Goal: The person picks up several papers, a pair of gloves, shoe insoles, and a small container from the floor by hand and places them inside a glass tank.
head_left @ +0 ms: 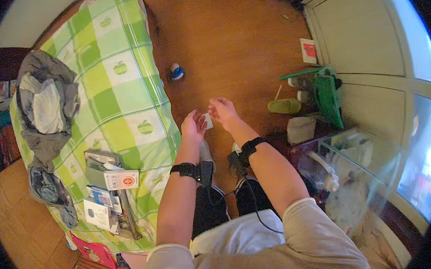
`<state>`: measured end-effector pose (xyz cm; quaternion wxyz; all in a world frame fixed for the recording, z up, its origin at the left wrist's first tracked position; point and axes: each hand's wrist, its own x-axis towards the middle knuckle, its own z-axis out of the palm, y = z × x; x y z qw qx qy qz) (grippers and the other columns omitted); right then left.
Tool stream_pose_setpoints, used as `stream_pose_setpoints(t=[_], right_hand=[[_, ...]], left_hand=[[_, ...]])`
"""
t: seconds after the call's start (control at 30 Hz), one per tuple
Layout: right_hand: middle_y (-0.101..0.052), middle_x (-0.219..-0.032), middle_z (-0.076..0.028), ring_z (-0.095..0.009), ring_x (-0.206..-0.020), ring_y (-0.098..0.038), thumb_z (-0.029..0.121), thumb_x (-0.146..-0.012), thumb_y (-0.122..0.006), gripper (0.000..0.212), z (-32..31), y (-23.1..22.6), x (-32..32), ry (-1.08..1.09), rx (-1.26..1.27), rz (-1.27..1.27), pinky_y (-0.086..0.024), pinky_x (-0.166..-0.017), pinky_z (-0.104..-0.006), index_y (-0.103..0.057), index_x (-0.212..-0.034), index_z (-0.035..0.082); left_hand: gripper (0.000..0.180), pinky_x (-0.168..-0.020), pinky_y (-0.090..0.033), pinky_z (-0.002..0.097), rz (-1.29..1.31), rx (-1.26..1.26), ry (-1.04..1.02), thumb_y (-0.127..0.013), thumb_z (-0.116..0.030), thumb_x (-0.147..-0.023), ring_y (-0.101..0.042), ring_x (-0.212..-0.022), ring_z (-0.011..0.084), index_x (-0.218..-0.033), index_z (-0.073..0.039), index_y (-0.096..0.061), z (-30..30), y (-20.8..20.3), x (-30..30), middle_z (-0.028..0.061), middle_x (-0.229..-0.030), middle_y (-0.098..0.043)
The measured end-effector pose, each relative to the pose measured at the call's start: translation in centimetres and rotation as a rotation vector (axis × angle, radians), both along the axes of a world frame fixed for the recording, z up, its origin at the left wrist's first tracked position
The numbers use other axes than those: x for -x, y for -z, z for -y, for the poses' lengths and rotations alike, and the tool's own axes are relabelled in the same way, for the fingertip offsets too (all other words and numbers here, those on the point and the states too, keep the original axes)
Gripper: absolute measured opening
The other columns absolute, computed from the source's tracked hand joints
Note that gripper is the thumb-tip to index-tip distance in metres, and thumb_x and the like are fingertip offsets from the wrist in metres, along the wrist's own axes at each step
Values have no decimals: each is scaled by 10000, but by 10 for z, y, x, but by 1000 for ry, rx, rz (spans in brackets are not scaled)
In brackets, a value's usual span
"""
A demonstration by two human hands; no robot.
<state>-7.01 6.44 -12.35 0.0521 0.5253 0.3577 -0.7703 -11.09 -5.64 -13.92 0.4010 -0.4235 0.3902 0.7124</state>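
Note:
Both hands are close together over the wooden floor, in front of my knees. A small flat white card (208,121) shows between them. My left hand (193,125) is closed with its fingers at the card's left edge and seems to grip it. Curled fingers of my right hand (222,110) reach the card's upper right edge; whether they pinch it or something smaller is too small to tell. A black strap with a small box sits on each forearm, and a cable hangs from the right one.
To the left is a bed with a green checked sheet (144,97), bearing books (122,180) and grey clothes (43,67). A blue-white object (176,72) lies on the floor. At right are a green slipper (284,106), a green rack (330,97) and a glass tank (364,160).

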Motion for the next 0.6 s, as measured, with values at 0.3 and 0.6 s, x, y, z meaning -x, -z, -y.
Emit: stream_pose_setpoints(t=[0.3,0.6], right_hand=[[-567,-756,-59,-213,-643,-569,154,-769,-564,178,23,244,-8,-41,56,169,-477,-563,-333,-493,-898,54],[-558,-719,-40,-144,-643,-527,139,-722,-608,117,40,426,-55,-547,-388,133,-406,-520,-291,-564,-786,52]], left_hand=[[200,-691,-419,345,143,140,-1,-511,-266,-785,-492,-801,190,-896,-101,-491,29,254,-16,41,-854,-513],[290,-688,-439,400,99,322,163,-437,-344,-826,-514,-834,239,-1021,-140,-504,69,430,-48,69,-923,-546]])
